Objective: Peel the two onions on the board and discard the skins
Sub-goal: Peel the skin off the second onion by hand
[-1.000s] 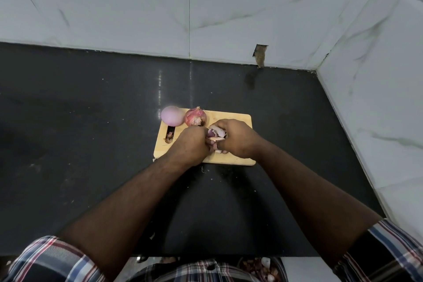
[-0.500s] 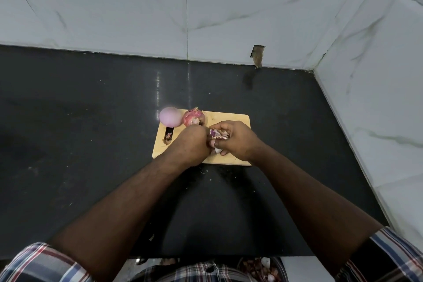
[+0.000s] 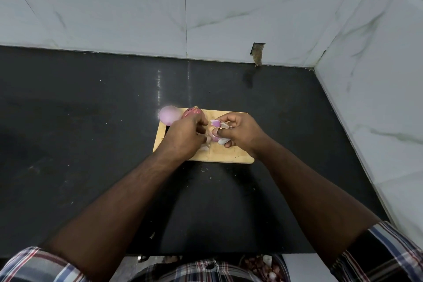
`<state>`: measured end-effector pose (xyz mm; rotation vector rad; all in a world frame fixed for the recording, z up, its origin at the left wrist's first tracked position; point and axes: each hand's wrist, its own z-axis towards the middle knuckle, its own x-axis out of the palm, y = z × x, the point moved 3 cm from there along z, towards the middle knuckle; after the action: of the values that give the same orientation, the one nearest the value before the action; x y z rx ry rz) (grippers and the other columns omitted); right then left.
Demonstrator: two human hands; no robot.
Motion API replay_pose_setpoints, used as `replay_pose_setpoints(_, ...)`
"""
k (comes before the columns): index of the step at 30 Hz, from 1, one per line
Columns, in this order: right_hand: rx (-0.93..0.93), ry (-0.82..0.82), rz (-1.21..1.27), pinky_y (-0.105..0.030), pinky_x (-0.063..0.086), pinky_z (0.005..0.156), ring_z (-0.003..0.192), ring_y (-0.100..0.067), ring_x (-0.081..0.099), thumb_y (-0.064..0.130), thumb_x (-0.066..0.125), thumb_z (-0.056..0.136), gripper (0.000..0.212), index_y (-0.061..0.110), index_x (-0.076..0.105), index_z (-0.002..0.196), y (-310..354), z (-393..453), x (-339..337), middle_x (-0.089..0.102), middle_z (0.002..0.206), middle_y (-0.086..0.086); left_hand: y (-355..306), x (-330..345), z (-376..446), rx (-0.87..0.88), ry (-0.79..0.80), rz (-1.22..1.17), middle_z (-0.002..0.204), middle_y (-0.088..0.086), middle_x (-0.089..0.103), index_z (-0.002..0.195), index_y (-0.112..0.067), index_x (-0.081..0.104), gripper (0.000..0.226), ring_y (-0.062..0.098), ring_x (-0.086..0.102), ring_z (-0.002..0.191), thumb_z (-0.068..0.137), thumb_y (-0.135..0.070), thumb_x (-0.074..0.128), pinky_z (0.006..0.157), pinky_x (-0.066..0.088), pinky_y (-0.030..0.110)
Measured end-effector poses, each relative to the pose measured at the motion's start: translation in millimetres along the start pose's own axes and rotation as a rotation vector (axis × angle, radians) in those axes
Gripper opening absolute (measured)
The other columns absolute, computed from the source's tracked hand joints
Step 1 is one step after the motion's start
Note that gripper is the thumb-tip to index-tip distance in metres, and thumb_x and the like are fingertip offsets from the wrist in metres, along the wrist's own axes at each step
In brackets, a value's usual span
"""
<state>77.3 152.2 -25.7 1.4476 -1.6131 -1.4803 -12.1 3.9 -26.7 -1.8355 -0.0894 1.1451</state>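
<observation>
A wooden cutting board (image 3: pixel 238 155) lies on the black counter. A smooth, pale purple peeled onion (image 3: pixel 169 117) sits at its far left corner. Beside it is a reddish onion (image 3: pixel 191 112) still in its skin, partly hidden behind my left hand (image 3: pixel 183 137). That hand hovers low over the board with curled fingers; what it holds is hidden. My right hand (image 3: pixel 240 133) grips a bunch of purple and white onion skins (image 3: pixel 217 130). A few loose skin bits (image 3: pixel 204 147) lie on the board between the hands.
The black counter (image 3: pixel 91 133) ends at white marble walls behind and to the right, forming a corner (image 3: pixel 313 68). Below the counter's near edge, a container with onion scraps (image 3: pixel 263 268) shows at the bottom.
Both hands have shifted slightly apart. My left hand moved toward the unpeeled onion, and my right hand has gathered the skins more openly in view.
</observation>
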Motion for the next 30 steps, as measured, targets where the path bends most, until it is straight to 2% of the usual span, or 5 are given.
replay_pose_setpoints(10, -0.147, 0.140, -0.667, -0.032, 0.048, 0.082, 0.105, -0.019, 0.060, 0.020, 0.076, 0.084, 0.044, 0.024, 0.067, 0.126, 12.4, 1.5, 22.6, 0.067, 0.113, 0.002, 11.0, 5.6, -12.0, 0.010, 0.038, 0.177, 0.089, -0.004, 0.073, 0.111, -0.018, 0.070, 0.028, 0.020, 0.067, 0.089, 0.084, -0.024, 0.075, 0.071, 0.049, 0.031)
replay_pose_setpoints(16, 0.004, 0.249, -0.803, -0.028, 0.038, 0.104, 0.140, -0.023, 0.042, 0.025, 0.073, 0.087, 0.078, 0.019, 0.034, 0.154, 20.9, -0.9, -1.4, 0.040, 0.157, -0.002, 10.4, 7.0, -13.4, -0.028, 0.053, 0.178, 0.103, -0.001, 0.073, 0.136, -0.019, 0.060, 0.050, 0.018, 0.066, 0.099, 0.088, -0.021, 0.073, 0.083, 0.051, 0.030)
replay_pose_setpoints(21, 0.026, 0.178, -0.623, -0.025, 0.048, 0.102, 0.131, -0.015, 0.054, -0.011, 0.058, 0.084, 0.068, 0.019, 0.051, 0.144, 20.2, 0.5, -17.9, 0.055, 0.146, -0.001, 7.9, 9.8, -16.5, -0.020, 0.058, 0.134, 0.086, -0.010, 0.066, 0.127, -0.019, 0.063, 0.041, 0.010, 0.060, 0.083, 0.088, -0.016, 0.074, 0.072, 0.046, 0.023)
replay_pose_setpoints(24, -0.062, 0.022, -0.753, -0.012, 0.047, 0.084, 0.114, -0.011, 0.064, -0.004, 0.055, 0.093, 0.043, 0.019, 0.067, 0.129, 16.8, 2.3, -22.4, 0.068, 0.130, 0.001, 5.7, 10.8, -16.5, -0.010, 0.040, 0.123, 0.087, -0.008, 0.067, 0.123, -0.019, 0.065, 0.038, 0.010, 0.060, 0.082, 0.086, -0.015, 0.075, 0.066, 0.040, 0.021)
replay_pose_setpoints(30, -0.069, 0.016, -0.854, -0.022, 0.042, 0.081, 0.111, -0.015, 0.063, 0.012, 0.058, 0.096, 0.033, 0.020, 0.069, 0.126, 17.3, 5.7, -22.3, 0.067, 0.129, 0.001, 9.2, 8.4, -15.5, -0.013, 0.067, 0.080, 0.084, -0.005, 0.066, 0.107, -0.020, 0.064, 0.034, 0.006, 0.060, 0.075, 0.079, -0.021, 0.084, 0.062, 0.043, 0.021)
